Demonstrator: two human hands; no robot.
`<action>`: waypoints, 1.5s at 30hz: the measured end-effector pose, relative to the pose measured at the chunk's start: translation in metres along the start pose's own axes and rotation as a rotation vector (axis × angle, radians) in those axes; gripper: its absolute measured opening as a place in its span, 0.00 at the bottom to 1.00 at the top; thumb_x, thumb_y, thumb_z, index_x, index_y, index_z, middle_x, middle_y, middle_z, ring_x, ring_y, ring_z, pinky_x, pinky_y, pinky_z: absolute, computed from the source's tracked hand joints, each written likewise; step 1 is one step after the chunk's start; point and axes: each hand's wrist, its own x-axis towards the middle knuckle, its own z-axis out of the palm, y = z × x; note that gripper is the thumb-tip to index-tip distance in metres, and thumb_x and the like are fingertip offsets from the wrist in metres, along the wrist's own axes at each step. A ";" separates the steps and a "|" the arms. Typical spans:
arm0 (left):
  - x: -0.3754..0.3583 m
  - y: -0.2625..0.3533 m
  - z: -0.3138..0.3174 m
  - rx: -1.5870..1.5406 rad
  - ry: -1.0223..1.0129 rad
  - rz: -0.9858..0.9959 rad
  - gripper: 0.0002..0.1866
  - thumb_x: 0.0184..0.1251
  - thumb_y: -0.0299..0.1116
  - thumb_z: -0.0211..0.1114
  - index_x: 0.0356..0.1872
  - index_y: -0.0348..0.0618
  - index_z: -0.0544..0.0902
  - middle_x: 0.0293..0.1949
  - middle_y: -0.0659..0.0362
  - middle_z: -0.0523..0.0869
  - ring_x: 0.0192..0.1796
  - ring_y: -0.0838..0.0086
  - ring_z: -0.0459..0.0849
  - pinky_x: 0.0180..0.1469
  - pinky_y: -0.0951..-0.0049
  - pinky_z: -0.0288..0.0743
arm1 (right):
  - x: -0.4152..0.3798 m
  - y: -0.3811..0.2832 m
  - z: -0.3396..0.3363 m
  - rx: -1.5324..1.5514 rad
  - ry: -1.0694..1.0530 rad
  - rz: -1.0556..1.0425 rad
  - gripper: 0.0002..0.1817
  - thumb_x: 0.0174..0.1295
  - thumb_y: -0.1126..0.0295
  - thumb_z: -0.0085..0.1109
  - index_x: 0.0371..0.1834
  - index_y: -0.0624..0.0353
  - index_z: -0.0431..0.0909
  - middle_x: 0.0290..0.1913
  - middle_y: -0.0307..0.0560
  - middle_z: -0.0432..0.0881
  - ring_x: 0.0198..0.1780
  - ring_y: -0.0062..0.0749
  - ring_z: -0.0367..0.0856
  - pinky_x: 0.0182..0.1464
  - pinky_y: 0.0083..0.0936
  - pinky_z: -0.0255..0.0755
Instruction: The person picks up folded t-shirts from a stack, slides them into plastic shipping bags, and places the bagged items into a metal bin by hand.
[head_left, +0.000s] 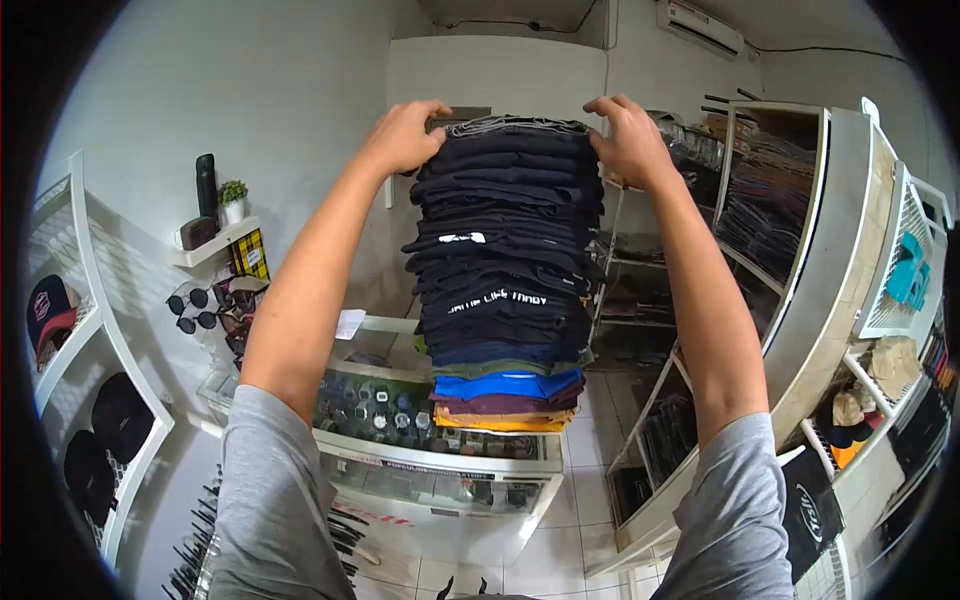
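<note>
A tall stack of folded clothes [505, 270], mostly black with blue, maroon and yellow pieces at the bottom, stands on the glass display case [440, 465]. My left hand [405, 135] is at the stack's top left corner, thumb and fingers apart. At the top right corner is my right hand [632, 140], its fingers likewise apart and its thumb beside the top garment. Neither hand has its fingers closed round the cloth. Watches [385, 405] lie inside the case, left of the stack's base.
Shelves with folded clothes [765, 200] stand at the right. Caps [120, 415] sit on a white rack at the far left. A small wall shelf [215, 243] holds a potted plant [233, 200]. Sunglasses [195, 310] hang above the case's left end.
</note>
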 end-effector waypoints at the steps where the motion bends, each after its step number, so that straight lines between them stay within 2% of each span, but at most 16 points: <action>1: 0.004 -0.003 0.003 -0.044 -0.102 -0.061 0.23 0.63 0.35 0.62 0.59 0.40 0.85 0.53 0.45 0.89 0.56 0.54 0.87 0.63 0.59 0.78 | 0.005 0.006 0.005 0.020 -0.101 -0.025 0.21 0.57 0.69 0.66 0.56 0.54 0.83 0.53 0.57 0.85 0.58 0.53 0.83 0.62 0.43 0.77; 6: 0.007 0.004 0.007 -0.139 -0.224 -0.202 0.28 0.60 0.37 0.63 0.64 0.41 0.84 0.57 0.45 0.88 0.59 0.57 0.86 0.65 0.61 0.77 | 0.017 0.026 0.017 0.128 -0.422 -0.009 0.30 0.58 0.65 0.71 0.66 0.56 0.80 0.61 0.61 0.84 0.62 0.52 0.84 0.65 0.42 0.77; 16: 0.029 -0.024 0.024 -0.232 0.001 -0.207 0.20 0.63 0.36 0.68 0.54 0.38 0.88 0.47 0.51 0.91 0.49 0.67 0.88 0.56 0.67 0.79 | 0.033 0.034 0.025 0.396 -0.378 0.299 0.26 0.64 0.56 0.74 0.59 0.61 0.85 0.48 0.53 0.90 0.46 0.43 0.89 0.55 0.39 0.82; 18: 0.036 -0.029 0.028 -0.311 0.079 -0.202 0.17 0.68 0.34 0.67 0.54 0.36 0.88 0.45 0.54 0.91 0.46 0.72 0.86 0.52 0.69 0.79 | 0.038 0.031 0.019 0.537 -0.507 0.369 0.28 0.64 0.50 0.72 0.60 0.59 0.85 0.49 0.53 0.89 0.50 0.40 0.87 0.55 0.39 0.82; 22: 0.045 -0.017 0.029 -0.442 0.144 -0.376 0.18 0.69 0.37 0.67 0.54 0.36 0.87 0.43 0.56 0.88 0.45 0.73 0.84 0.46 0.71 0.80 | 0.034 0.021 0.010 0.493 -0.451 0.430 0.36 0.64 0.40 0.67 0.61 0.61 0.85 0.55 0.57 0.86 0.57 0.43 0.85 0.57 0.41 0.81; 24: 0.046 -0.006 0.024 -0.624 0.137 -0.504 0.20 0.69 0.40 0.67 0.56 0.36 0.86 0.45 0.56 0.88 0.46 0.73 0.84 0.46 0.72 0.81 | 0.038 0.034 0.020 0.709 -0.411 0.572 0.41 0.63 0.34 0.60 0.61 0.65 0.83 0.60 0.58 0.84 0.62 0.46 0.82 0.58 0.43 0.80; 28: 0.046 -0.002 0.025 -0.993 0.247 -0.720 0.27 0.68 0.49 0.63 0.60 0.40 0.83 0.51 0.55 0.84 0.50 0.72 0.82 0.48 0.73 0.84 | 0.038 0.037 0.035 0.493 -0.487 0.803 0.36 0.65 0.40 0.58 0.58 0.64 0.83 0.57 0.57 0.86 0.55 0.46 0.87 0.52 0.41 0.81; 29: 0.044 0.000 0.026 -0.941 0.213 -0.758 0.29 0.69 0.51 0.62 0.59 0.36 0.81 0.46 0.55 0.85 0.44 0.71 0.84 0.44 0.73 0.83 | 0.033 0.033 0.033 0.429 -0.543 0.768 0.26 0.65 0.45 0.59 0.48 0.58 0.86 0.41 0.48 0.88 0.38 0.35 0.85 0.40 0.34 0.78; 30: 0.047 -0.005 0.029 -0.942 0.210 -0.755 0.29 0.69 0.51 0.62 0.59 0.36 0.81 0.46 0.55 0.85 0.44 0.71 0.84 0.44 0.73 0.83 | 0.033 0.035 0.033 0.429 -0.540 0.771 0.26 0.65 0.45 0.59 0.48 0.58 0.86 0.41 0.48 0.88 0.38 0.35 0.85 0.40 0.34 0.78; 32: 0.049 -0.016 0.032 -0.651 -0.036 -0.738 0.28 0.67 0.50 0.63 0.53 0.30 0.82 0.41 0.55 0.85 0.37 0.70 0.84 0.37 0.71 0.81 | 0.033 0.037 0.038 0.583 -0.572 0.788 0.18 0.64 0.48 0.59 0.36 0.52 0.84 0.27 0.36 0.79 0.27 0.25 0.73 0.30 0.29 0.66; 33: 0.047 -0.005 0.029 -0.551 -0.023 -0.710 0.27 0.66 0.48 0.65 0.48 0.27 0.82 0.36 0.56 0.85 0.31 0.72 0.81 0.32 0.71 0.77 | 0.033 0.035 0.041 0.624 -0.548 0.840 0.16 0.64 0.49 0.60 0.29 0.48 0.81 0.23 0.32 0.71 0.24 0.22 0.63 0.28 0.27 0.54; 37: 0.065 -0.020 0.037 -0.354 -0.191 -0.752 0.20 0.64 0.40 0.68 0.40 0.28 0.85 0.32 0.53 0.86 0.28 0.70 0.83 0.29 0.68 0.78 | 0.033 0.035 0.043 0.673 -0.514 0.841 0.14 0.63 0.53 0.64 0.29 0.51 0.81 0.25 0.33 0.73 0.27 0.22 0.65 0.30 0.26 0.56; 40: 0.066 -0.009 0.035 -0.595 -0.192 -0.762 0.14 0.63 0.33 0.68 0.37 0.28 0.86 0.30 0.52 0.87 0.28 0.68 0.86 0.27 0.64 0.78 | 0.035 0.041 0.050 0.752 -0.409 0.840 0.11 0.63 0.58 0.68 0.33 0.53 0.83 0.29 0.35 0.79 0.29 0.24 0.71 0.33 0.28 0.64; 42: 0.066 0.001 0.036 -0.588 -0.034 -0.790 0.11 0.66 0.28 0.67 0.40 0.26 0.85 0.32 0.51 0.87 0.28 0.68 0.87 0.26 0.66 0.82 | 0.036 0.039 0.056 0.861 -0.313 0.868 0.10 0.62 0.60 0.69 0.35 0.54 0.84 0.31 0.36 0.81 0.31 0.25 0.75 0.34 0.29 0.68; 44: 0.064 0.004 0.039 -0.927 0.127 -0.814 0.12 0.70 0.28 0.64 0.44 0.24 0.83 0.40 0.47 0.87 0.32 0.67 0.89 0.32 0.69 0.89 | 0.038 0.036 0.059 0.966 -0.215 0.898 0.09 0.62 0.63 0.71 0.37 0.55 0.85 0.33 0.37 0.84 0.33 0.27 0.79 0.36 0.30 0.72; 45: 0.063 0.003 0.036 -0.956 0.091 -0.805 0.13 0.73 0.27 0.61 0.49 0.24 0.81 0.52 0.44 0.84 0.42 0.65 0.90 0.41 0.69 0.93 | 0.041 0.036 0.060 0.965 -0.162 0.891 0.09 0.62 0.64 0.71 0.38 0.56 0.86 0.35 0.38 0.85 0.35 0.27 0.81 0.37 0.30 0.75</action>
